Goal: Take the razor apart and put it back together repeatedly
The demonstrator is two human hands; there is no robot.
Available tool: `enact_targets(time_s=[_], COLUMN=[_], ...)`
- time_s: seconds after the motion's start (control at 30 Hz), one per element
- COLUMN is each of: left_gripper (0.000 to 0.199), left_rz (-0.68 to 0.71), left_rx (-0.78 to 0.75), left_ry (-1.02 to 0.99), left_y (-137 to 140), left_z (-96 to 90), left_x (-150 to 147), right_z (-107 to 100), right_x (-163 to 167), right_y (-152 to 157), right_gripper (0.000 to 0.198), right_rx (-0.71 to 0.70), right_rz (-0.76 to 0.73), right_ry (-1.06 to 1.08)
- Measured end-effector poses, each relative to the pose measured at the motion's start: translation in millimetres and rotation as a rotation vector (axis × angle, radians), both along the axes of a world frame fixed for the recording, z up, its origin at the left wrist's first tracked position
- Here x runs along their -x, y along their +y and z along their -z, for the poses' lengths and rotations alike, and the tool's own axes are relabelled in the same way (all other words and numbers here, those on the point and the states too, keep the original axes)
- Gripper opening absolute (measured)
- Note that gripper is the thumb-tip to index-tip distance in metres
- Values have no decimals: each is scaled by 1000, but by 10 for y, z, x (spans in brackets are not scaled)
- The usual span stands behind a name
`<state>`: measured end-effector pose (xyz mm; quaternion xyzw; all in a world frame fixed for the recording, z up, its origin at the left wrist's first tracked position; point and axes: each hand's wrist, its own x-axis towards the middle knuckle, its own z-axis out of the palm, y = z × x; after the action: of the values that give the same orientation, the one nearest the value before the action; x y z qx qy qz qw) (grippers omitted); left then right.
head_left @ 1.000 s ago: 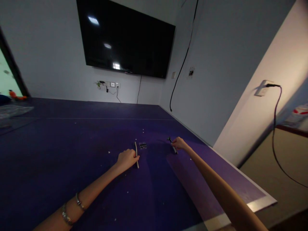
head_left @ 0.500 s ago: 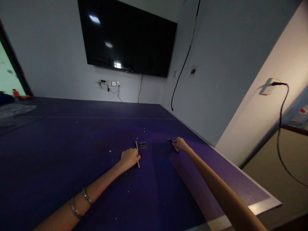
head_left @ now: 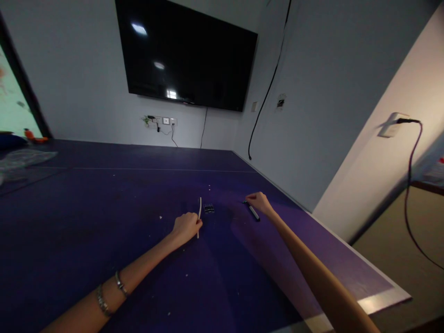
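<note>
My left hand (head_left: 187,226) is closed around a thin, pale stick (head_left: 200,207), which stands out above and below the fist. Just right of the stick, a small black piece with clear edges (head_left: 209,208) lies on the purple tabletop. My right hand (head_left: 260,202) has its fingers pinched together at the upper end of a slim dark tool with a grey handle (head_left: 254,212). The handle slants down to the right below the fingers. What kind of tool it is cannot be made out, and the fingertips partly cover its far end.
The purple table (head_left: 132,194) carries scattered white crumbs and, at far left, clear plastic wrapping (head_left: 26,158) near an orange object (head_left: 33,136). A black cable (head_left: 265,97) hangs down the wall right of the television (head_left: 187,55). A plugged-in cord (head_left: 408,180) hangs at right.
My right hand has shifted from the middle of the dark tool up to its far end, leaving the handle uncovered. The stick in my left hand has tilted to lean slightly right.
</note>
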<state>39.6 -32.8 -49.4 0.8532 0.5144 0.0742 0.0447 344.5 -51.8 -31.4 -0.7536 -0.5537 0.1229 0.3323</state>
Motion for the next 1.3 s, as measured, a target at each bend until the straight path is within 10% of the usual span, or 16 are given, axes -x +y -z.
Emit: enact_targets(time_s=[0.37, 0.87, 1.3], left_gripper=[33, 31, 27], left_rz=[92, 113, 383], left_rx=[-118, -137, -219], left_ry=[-83, -131, -198], left_y=[-242, -363, 268], left_z=[-304, -323, -91], left_x=[-347, -642, -385], right_z=[-15, -42, -149], right_x=[1223, 1082, -425], right_y=[-141, -121, -74], right_gripper=[29, 22, 14], right_rx=[-83, -210, 150], right_rz=[-295, -146, 53], right_ry=[1071, 830, 4])
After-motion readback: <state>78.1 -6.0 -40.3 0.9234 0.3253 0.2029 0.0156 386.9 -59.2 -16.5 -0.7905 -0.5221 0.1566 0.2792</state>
